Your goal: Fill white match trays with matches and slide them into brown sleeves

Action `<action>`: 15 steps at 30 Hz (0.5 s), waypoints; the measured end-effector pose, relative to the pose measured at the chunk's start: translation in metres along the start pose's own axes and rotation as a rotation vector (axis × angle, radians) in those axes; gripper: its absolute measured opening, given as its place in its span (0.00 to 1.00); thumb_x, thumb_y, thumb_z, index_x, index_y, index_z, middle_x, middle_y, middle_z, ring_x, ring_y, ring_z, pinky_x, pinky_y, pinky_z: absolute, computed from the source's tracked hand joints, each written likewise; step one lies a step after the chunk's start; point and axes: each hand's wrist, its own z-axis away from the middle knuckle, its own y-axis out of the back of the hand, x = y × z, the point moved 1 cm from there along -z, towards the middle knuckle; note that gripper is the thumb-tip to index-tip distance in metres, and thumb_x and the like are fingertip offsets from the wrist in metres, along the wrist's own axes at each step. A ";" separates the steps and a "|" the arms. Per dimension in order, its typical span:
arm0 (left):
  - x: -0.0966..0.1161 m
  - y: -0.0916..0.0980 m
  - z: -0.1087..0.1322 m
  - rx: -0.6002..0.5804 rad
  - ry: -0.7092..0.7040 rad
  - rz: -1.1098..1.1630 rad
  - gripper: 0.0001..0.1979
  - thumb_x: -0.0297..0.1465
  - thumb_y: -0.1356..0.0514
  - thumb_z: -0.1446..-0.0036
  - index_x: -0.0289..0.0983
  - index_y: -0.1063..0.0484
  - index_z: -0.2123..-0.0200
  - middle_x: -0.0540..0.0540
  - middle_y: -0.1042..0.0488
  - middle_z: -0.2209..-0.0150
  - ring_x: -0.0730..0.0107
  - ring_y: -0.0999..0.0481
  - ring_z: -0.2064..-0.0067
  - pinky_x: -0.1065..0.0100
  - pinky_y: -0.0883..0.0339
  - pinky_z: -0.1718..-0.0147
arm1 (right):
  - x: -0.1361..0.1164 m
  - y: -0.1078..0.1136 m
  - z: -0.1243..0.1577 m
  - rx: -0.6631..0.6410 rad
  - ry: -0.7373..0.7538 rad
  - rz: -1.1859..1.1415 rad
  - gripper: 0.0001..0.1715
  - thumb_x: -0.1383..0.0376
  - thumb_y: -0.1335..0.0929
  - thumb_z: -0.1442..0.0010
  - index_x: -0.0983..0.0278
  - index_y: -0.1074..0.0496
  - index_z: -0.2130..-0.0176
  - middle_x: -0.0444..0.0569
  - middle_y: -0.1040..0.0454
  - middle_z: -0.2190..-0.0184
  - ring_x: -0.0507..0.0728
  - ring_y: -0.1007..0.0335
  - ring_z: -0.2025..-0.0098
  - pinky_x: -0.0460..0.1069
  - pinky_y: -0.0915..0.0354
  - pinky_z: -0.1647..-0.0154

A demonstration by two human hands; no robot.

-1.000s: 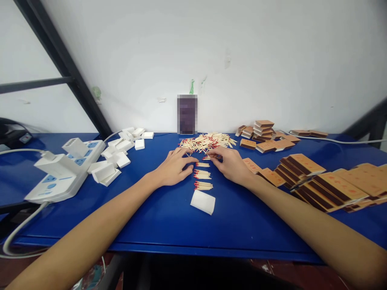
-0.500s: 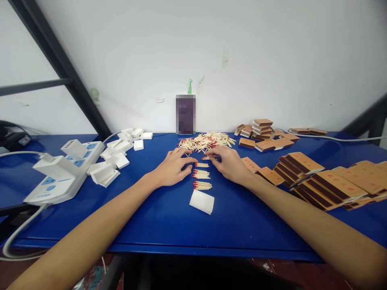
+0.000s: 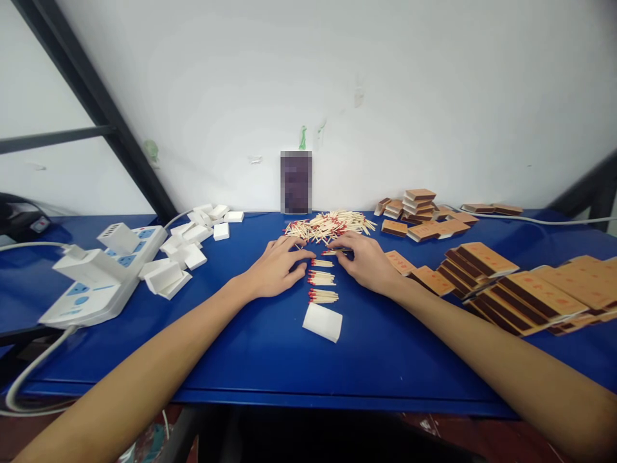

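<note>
My left hand (image 3: 277, 267) lies on the blue table with its fingers spread and nothing in them. Its fingertips are just left of the small groups of matches. Across from it, my right hand (image 3: 369, 263) is curled, with thumb and index finger around a few red-tipped matches (image 3: 330, 252); its other fingers are partly hidden. Below these, matches lie in three groups, nearest group (image 3: 324, 296), all heads to the left. A white matchbox tray (image 3: 322, 323) sits at the bottom of the column. Just beyond my fingertips spreads a heap of loose matches (image 3: 337, 225).
White trays (image 3: 183, 244) lie scattered at left, beside a power strip (image 3: 106, 283) with plugs and cables. Orange-brown matchbox sleeves (image 3: 540, 292) are stacked at right, with more sleeves (image 3: 418, 209) at back right. A pixelated dark rectangle (image 3: 295, 183) stands against the wall.
Hardly anything differs. My right thumb and fingers have shifted very slightly by the matches; my left hand has stayed in place.
</note>
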 end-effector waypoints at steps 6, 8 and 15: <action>0.002 0.000 0.001 0.013 -0.073 0.006 0.18 0.32 0.52 0.33 0.43 0.27 0.47 0.42 0.34 0.43 0.55 0.37 0.40 0.50 0.42 0.45 | -0.007 0.001 -0.001 -0.043 -0.024 -0.065 0.12 0.74 0.33 0.41 0.64 0.22 0.60 0.49 0.19 0.62 0.55 0.24 0.63 0.49 0.30 0.59; 0.003 0.000 0.001 0.023 -0.093 0.002 0.17 0.31 0.52 0.33 0.43 0.27 0.48 0.43 0.33 0.44 0.56 0.35 0.41 0.51 0.42 0.45 | -0.010 0.001 -0.002 -0.053 -0.014 -0.082 0.12 0.74 0.33 0.41 0.63 0.22 0.60 0.48 0.18 0.63 0.55 0.24 0.63 0.48 0.30 0.59; 0.001 0.001 0.000 0.034 -0.043 -0.020 0.19 0.32 0.51 0.34 0.42 0.30 0.44 0.42 0.33 0.44 0.55 0.36 0.41 0.50 0.42 0.45 | -0.012 0.000 -0.001 -0.029 -0.013 -0.119 0.11 0.73 0.32 0.42 0.63 0.22 0.61 0.47 0.18 0.65 0.54 0.23 0.65 0.48 0.29 0.61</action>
